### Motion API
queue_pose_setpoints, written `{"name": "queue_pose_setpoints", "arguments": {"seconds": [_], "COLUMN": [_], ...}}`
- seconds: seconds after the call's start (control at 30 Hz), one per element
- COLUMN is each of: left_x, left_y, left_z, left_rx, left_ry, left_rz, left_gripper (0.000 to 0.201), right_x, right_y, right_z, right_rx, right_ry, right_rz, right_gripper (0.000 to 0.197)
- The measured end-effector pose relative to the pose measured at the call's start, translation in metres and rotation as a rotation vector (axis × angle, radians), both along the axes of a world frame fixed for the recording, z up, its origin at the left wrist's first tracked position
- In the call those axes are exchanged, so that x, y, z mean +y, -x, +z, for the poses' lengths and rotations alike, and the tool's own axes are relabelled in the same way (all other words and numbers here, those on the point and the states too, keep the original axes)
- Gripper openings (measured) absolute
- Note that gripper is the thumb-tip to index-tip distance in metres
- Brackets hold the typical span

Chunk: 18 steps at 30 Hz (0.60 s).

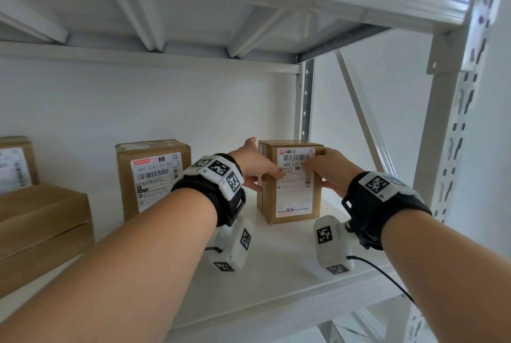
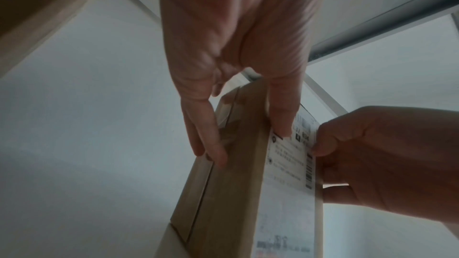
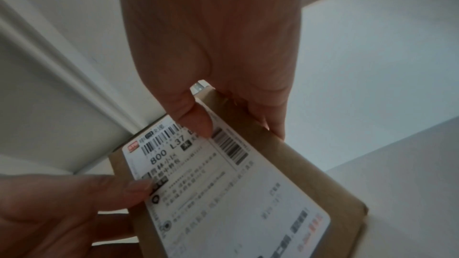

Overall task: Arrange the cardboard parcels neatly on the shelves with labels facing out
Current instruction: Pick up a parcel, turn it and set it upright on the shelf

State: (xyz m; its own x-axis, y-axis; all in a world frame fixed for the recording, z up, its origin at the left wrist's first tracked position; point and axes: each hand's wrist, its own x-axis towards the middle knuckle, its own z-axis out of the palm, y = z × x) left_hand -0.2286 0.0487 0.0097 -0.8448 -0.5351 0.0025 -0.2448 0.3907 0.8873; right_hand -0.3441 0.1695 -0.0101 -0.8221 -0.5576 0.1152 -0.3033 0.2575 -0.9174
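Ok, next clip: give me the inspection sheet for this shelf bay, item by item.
Surface: white shelf board, parcels standing on it.
Job's things: upright parcel with shipping label facing out; second labelled parcel to its left, label out; a third labelled parcel at the far left edge, behind a plain cardboard box.
Clutter: nothing seen.
Hands: left hand grips the upright parcel's left side, thumb on the label; right hand grips its right side, thumb on the label.
Cables: black cable trailing from the right wrist camera.
Surroundings: white metal shelving upright, upper shelf overhead, white wall behind.
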Motion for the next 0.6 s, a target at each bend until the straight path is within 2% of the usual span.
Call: {"name": "queue_pose_setpoints", "arguments": {"seconds": [0.07,0.13,0.2,0.3,0.37,0.5,0.6], "left_x": [-0.003,-0.006,-0.008,-0.010,-0.015,-0.030,-0.045], "left_y": [-0.004,-0.010,-0.017,-0.030,-0.041,-0.070,-0.094], "left_z": [0.003,0.008,0.014,0.024,0.031,0.039,0.043], "left_rx": [-0.017,-0.014,0.000,0.054,0.096,0.177,0.212], "left_ry": [0.047,0.092,0.147,0.228,0.287,0.399,0.458], "left_rz": [0.020,0.033,0.047,0.082,0.129,0.220,0.281], "left_gripper": [0.110,0.108,0.102,0.082,0.063,0.030,0.021], "right_x": [0.001,0.005,0.007,0.003,-0.006,-0.030,-0.049], "right_y": [-0.005,-0.014,-0.025,-0.045,-0.059,-0.085,-0.099], "right_z": [0.006,0.014,0.024,0.037,0.043,0.047,0.048], "right_rx": [0.060,0.133,0.266,0.467,0.538,0.544,0.503], "right_ry": [0.015,0.037,0.021,0.000,0.018,0.032,0.031], "right_rz": [-0.032,-0.092,-0.143,-0.155,-0.113,-0.017,0.043], "right_gripper": [0.029,0.054,0.064,0.058,0.055,0.051,0.047]}}
